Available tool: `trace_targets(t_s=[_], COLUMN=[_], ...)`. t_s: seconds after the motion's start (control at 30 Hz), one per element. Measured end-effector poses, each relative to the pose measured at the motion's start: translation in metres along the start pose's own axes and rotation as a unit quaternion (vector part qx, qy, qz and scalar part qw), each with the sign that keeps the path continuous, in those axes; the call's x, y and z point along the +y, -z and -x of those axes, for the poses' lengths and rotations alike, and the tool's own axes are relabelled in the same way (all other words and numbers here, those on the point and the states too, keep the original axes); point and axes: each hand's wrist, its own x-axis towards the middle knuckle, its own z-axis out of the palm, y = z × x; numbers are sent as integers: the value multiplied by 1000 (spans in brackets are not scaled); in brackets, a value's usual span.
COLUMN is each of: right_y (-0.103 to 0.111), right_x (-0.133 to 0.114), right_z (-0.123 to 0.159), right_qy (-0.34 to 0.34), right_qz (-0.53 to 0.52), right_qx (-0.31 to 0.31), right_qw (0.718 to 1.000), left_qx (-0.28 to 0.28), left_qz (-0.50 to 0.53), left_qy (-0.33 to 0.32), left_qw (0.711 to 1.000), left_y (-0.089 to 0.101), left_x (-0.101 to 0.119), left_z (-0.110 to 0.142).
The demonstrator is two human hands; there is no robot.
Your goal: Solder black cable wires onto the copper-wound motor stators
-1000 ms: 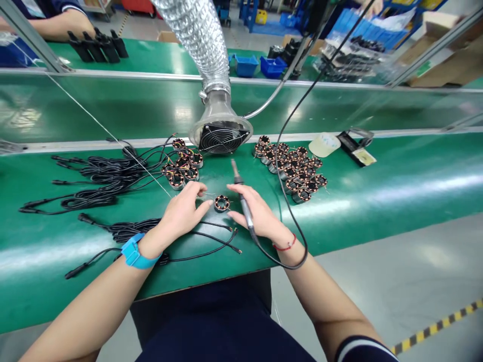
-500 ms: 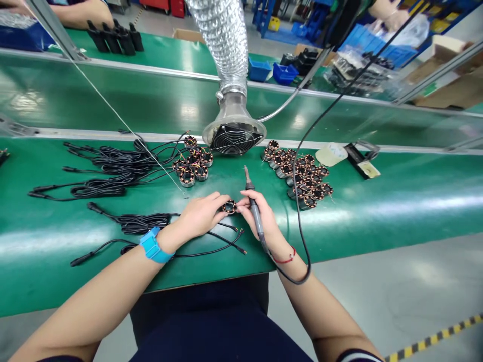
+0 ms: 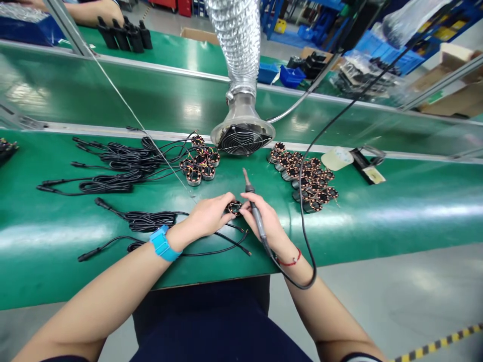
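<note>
My left hand (image 3: pixel 211 215) grips a copper-wound motor stator (image 3: pixel 234 208) by its left side, just above the green bench. A soldering iron (image 3: pixel 256 216) lies across my right hand (image 3: pixel 266 221), its tip pointing up and away from the stator. The thumb and a fingertip of that hand touch the stator's right edge; whether they pinch a wire there is too small to tell. Below the stator, stripped ends of black cables (image 3: pixel 241 249) lie on the bench. Coiled black cable (image 3: pixel 149 221) rests beside my left wrist.
A fume extractor (image 3: pixel 243 136) hangs over the bench. Several stators wired to cables (image 3: pixel 202 163) lie at left, and more stators (image 3: pixel 305 176) stand at right near a soldering stand (image 3: pixel 368 165). The iron's cord (image 3: pixel 303 216) loops by my right arm. A co-worker's arm (image 3: pixel 96 12) shows behind.
The whole view has shifted slightly, so the bench appears further right. Both hands stay at the stator, which appears tilted a little differently. The co-worker's hand at upper right has left the view.
</note>
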Motion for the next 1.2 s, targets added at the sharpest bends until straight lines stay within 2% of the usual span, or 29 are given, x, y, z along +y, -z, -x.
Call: trace_targets(t_s=[0.1,0.27,0.33,0.43,0.5,0.63,0.77,0.87,1.0,1.1,1.2], right_y=[9,15,15,13,11,4,-1,0,1,1,1], right_x=[9,21,21,15,11,6,8,11,13,13,13], right_z=[0,-8,-11,-14,-17,-23,-27,-29,-30,-28,-22], right_qy=[-52,-38,-47,-67,-65,-67,-83,-74,-34,-30,-53], right_qz=[-15,49,35,-19,-70,-180,-233,-228,-169,-129,-156], right_qx=[30,-46,-26,34,42,10,-40,-64,-75,-65,-22], right_qw=[998,997,998,997,995,981,968,969,982,989,986], left_qx=[-5,-5,-6,-9,-10,-11,-15,-21,-25,-26,-8], left_qz=[18,28,30,37,40,40,42,37,36,47,92], left_qy=[4,10,12,16,15,12,8,15,25,30,43], left_qw=[1000,1000,999,999,999,999,999,999,999,998,995], left_y=[0,1,1,2,3,3,4,4,3,2,5], left_x=[-2,-3,-1,0,0,-1,0,2,3,2,-1], left_z=[-1,-1,-1,0,0,0,0,-1,-1,0,1])
